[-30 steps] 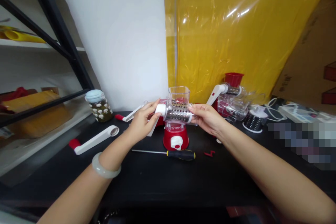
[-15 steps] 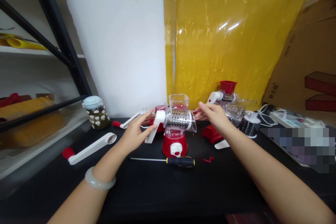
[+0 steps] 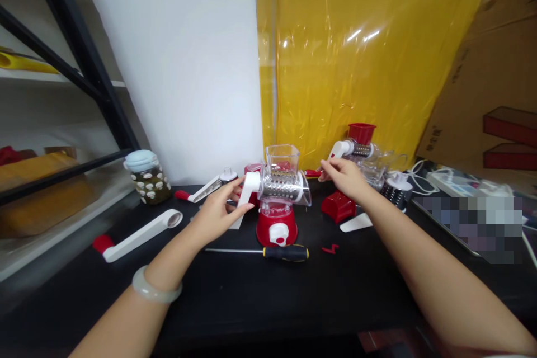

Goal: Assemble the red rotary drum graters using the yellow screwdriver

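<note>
A rotary grater [image 3: 277,226] stands upright, with a red base, a clear hopper and a perforated metal drum [image 3: 280,185] lying sideways inside. My left hand [image 3: 216,210] is at its left side, thumb in front and fingers behind the white crank handle [image 3: 248,190], closed on it. To the right of the drum, apart from it, my right hand [image 3: 346,176] has its fingertips pinched together. They overlap the red crank knob [image 3: 311,173] of a second grater behind; whether anything is between them is hidden. A black-and-yellow screwdriver [image 3: 287,253] lies before the base.
A loose white crank [image 3: 140,235] and a lidded jar [image 3: 146,179] are at left. At right stand the second grater [image 3: 361,148], a red part [image 3: 338,207], a dark drum [image 3: 396,193] and a tablet-like device [image 3: 448,226]. A small red piece [image 3: 330,248] lies near the screwdriver.
My left thumb and fingers have come closer together around the crank handle. My right fingers have drawn from spread into a pinch. The whole view has shifted slightly.
</note>
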Demonstrator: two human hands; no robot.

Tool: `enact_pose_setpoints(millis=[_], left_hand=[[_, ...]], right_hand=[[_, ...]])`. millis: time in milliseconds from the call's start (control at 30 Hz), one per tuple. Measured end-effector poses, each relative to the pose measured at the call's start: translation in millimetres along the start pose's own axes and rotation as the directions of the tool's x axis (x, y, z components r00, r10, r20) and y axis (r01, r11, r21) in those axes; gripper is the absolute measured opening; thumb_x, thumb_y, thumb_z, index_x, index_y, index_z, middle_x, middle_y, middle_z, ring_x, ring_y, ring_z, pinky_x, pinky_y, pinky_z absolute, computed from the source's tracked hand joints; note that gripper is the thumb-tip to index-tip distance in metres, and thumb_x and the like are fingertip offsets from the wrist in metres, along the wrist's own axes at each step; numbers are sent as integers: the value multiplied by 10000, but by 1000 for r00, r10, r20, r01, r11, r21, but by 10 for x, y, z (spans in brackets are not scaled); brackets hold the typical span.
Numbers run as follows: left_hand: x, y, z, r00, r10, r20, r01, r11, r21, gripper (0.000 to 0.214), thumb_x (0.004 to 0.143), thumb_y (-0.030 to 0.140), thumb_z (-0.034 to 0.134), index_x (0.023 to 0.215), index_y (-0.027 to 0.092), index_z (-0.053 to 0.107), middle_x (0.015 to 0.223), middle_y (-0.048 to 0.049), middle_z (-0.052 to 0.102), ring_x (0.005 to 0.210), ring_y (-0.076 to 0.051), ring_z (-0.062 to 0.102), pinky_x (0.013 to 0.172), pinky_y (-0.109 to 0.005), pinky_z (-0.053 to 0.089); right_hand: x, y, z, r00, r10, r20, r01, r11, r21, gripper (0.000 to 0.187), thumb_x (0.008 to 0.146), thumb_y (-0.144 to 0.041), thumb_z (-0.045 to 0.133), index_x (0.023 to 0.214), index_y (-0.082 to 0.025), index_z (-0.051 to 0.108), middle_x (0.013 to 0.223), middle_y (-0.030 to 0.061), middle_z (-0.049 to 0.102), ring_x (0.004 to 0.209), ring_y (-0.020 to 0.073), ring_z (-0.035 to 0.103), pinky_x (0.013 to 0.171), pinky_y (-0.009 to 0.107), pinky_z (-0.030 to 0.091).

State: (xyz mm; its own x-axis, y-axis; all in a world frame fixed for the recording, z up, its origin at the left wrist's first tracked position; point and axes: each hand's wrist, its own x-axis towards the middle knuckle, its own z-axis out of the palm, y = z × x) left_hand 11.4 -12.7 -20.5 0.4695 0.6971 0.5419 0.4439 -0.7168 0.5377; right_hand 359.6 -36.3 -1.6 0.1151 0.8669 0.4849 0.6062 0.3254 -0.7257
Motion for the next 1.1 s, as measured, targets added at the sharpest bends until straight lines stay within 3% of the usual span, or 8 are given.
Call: enact_pose_setpoints(millis=[133,300,400,567,700,900,1033,1100], left_hand=[[-5,4,-4,1000,8,13,-8,1000,15,607,874,422,661,1412,225,459,1063,-76,647,893,-198,646,673,-321,593],[-10,9,18,999,36,-12,-35,998,61,587,888,433,643,1407,229,463,1105,-96,655,936,-219,654,711,-355,599],[-5,8,34,998,56,-30,-54,995,78,576,888,431,641,1399,222,476,1101,-104,662,927,-221,658,701,-348,601],[-8,-13,43,997,75,-34,-72,993,98,552,891,423,636,1385,222,494,1117,-106,667,930,-220,664,680,-333,606],[-14,-22,43,997,67,-26,-64,992,107,556,896,433,627,1388,208,497,1135,-110,668,939,-224,665,697,-338,606],[-10,13,38,998,58,-7,-57,994,94,543,912,436,609,1388,207,485,1129,-104,672,978,-234,662,762,-375,610],[-23,12,36,996,86,-27,-82,991,109,546,924,417,593,1415,232,444,1218,-114,634,1074,-254,642,849,-429,605],[-32,21,27,986,129,-103,-117,986,119,534,928,397,585,1416,240,438,1290,-123,584,1155,-270,610,931,-470,578]], right_hand=[[-43,26,-170,979,38,203,31,944,-328,324,772,-460,698,922,-173,714,945,133,736,939,308,682,930,458,491],[-123,14,-348,884,202,421,62,843,-535,867,515,-349,884,1320,-184,608,1344,163,611,1203,362,595,1025,439,463],[-133,36,-360,834,294,467,66,787,-614,1001,451,-303,901,1386,-203,560,1337,168,613,1184,381,606,975,442,496],[-107,143,-232,813,317,489,105,745,-658,938,426,-145,859,1328,-211,610,1227,157,664,1048,358,669,833,395,539],[-94,187,-179,838,259,481,131,760,-636,720,484,-235,871,1178,-188,688,1118,140,696,943,322,686,764,364,532],[-57,99,-236,912,48,408,198,820,-537,513,699,-519,766,1086,-189,698,1029,108,720,933,281,675,840,364,509],[-39,0,-304,961,-117,252,236,825,-513,543,759,-515,724,1165,-161,651,1078,133,664,1011,291,635,922,417,494],[-50,-63,-328,952,-294,86,299,828,-474,547,790,-469,713,1238,-173,609,1143,136,604,1112,293,595,994,448,475]])
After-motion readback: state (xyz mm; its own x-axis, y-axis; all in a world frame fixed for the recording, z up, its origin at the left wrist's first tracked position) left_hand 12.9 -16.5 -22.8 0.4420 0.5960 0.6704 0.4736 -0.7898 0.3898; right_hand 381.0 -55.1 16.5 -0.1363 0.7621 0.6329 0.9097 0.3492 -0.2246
